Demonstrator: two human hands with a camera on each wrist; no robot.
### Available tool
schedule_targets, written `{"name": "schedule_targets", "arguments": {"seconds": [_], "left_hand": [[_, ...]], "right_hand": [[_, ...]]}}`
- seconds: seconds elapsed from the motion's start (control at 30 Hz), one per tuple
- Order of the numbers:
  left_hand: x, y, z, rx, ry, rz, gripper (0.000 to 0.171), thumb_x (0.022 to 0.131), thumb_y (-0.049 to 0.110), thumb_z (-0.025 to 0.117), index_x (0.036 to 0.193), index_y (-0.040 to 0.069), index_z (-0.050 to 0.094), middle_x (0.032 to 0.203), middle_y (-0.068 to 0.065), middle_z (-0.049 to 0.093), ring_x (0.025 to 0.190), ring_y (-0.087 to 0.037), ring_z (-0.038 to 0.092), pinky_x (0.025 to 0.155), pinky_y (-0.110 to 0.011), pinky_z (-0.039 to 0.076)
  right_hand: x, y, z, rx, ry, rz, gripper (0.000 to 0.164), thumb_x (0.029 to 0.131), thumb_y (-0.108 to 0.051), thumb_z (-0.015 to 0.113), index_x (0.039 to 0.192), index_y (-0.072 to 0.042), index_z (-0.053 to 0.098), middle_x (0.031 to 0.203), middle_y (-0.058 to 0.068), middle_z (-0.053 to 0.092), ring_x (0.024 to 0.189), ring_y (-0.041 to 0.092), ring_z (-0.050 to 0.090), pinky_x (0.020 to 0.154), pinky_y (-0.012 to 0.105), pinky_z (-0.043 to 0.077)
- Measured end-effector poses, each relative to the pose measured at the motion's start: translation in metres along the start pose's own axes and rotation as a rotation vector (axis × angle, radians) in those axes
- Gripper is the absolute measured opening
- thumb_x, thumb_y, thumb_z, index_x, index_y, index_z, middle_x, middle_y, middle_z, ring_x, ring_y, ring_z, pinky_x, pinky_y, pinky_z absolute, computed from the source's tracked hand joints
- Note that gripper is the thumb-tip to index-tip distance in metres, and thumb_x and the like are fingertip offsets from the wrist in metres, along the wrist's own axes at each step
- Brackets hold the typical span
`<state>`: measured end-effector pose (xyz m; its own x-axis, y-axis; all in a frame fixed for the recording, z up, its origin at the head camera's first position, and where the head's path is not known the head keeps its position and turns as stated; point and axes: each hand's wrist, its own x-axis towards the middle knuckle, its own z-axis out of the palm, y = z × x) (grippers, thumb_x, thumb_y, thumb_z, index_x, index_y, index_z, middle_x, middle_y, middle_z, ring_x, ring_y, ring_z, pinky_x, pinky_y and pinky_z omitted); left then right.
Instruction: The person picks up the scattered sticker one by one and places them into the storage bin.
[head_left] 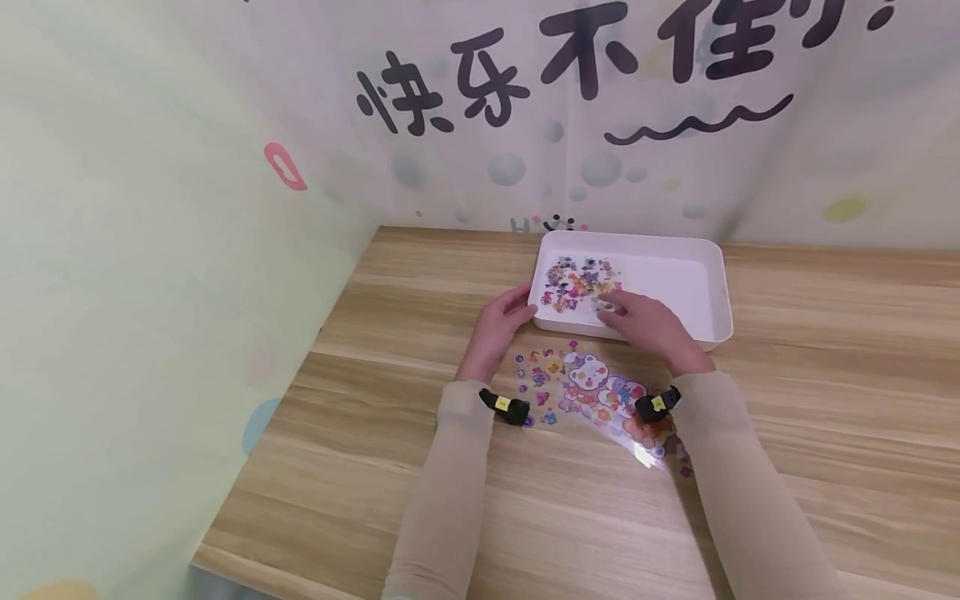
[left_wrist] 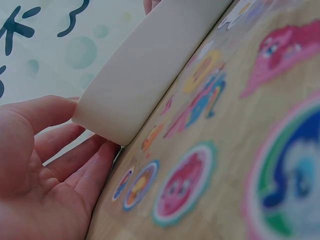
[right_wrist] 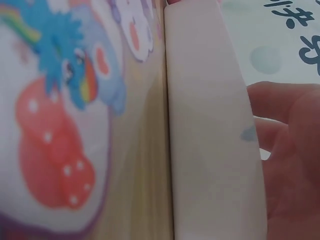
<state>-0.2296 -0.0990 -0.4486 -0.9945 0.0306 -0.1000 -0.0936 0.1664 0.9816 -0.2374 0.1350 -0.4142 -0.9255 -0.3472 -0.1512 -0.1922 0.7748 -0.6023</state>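
Observation:
A white tray [head_left: 705,287] stands at the back of the table, with many small colourful stickers [head_left: 573,283] in its left part. My left hand [head_left: 498,329] holds the tray's front left corner; in the left wrist view the thumb [left_wrist: 52,112] lies at the rim and the other fingers lie against the outer wall. My right hand [head_left: 652,325] reaches over the front wall, fingers slightly spread and low at the right edge of the stickers. From the right wrist view, the tray wall [right_wrist: 215,130] hides those fingertips.
Clear sticker sheets [head_left: 588,375] with cartoon animals lie on the wooden table [head_left: 360,467] in front of the tray, partly under the right wrist. A printed cloth [head_left: 480,167] hangs behind the table and along its left side.

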Motion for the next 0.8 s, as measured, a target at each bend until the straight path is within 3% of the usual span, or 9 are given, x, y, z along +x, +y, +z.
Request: {"name": "schedule_targets", "arguments": {"seconds": [0.43,0.63,0.8], "left_hand": [[0.001,-0.004,0.0,0.003,-0.008,0.009,0.043,0.085,0.029,0.059,0.126,0.026,0.05,0.125,0.01,0.05,0.111,-0.002,0.047,0.093,-0.023,0.04],[0.001,-0.004,0.0,0.006,-0.002,0.002,0.042,0.085,0.031,0.059,0.126,0.027,0.05,0.125,0.011,0.051,0.111,-0.002,0.047,0.093,-0.024,0.04],[0.002,-0.001,-0.001,-0.004,-0.005,-0.004,0.043,0.085,0.03,0.06,0.126,0.027,0.05,0.124,0.011,0.051,0.11,-0.002,0.048,0.093,-0.023,0.04]], "right_hand": [[-0.005,-0.001,-0.003,0.087,0.111,0.077,0.048,0.091,-0.037,0.046,0.129,-0.008,0.045,0.129,0.016,0.045,0.114,0.034,0.042,0.09,0.051,0.039],[-0.009,-0.007,-0.008,0.132,0.226,0.044,0.051,0.09,-0.043,0.045,0.127,-0.009,0.047,0.122,0.013,0.05,0.106,0.03,0.047,0.081,0.049,0.045],[-0.014,-0.012,-0.012,0.11,0.252,-0.024,0.05,0.09,-0.044,0.045,0.129,-0.012,0.047,0.116,0.011,0.055,0.104,0.029,0.049,0.081,0.047,0.045]]}}
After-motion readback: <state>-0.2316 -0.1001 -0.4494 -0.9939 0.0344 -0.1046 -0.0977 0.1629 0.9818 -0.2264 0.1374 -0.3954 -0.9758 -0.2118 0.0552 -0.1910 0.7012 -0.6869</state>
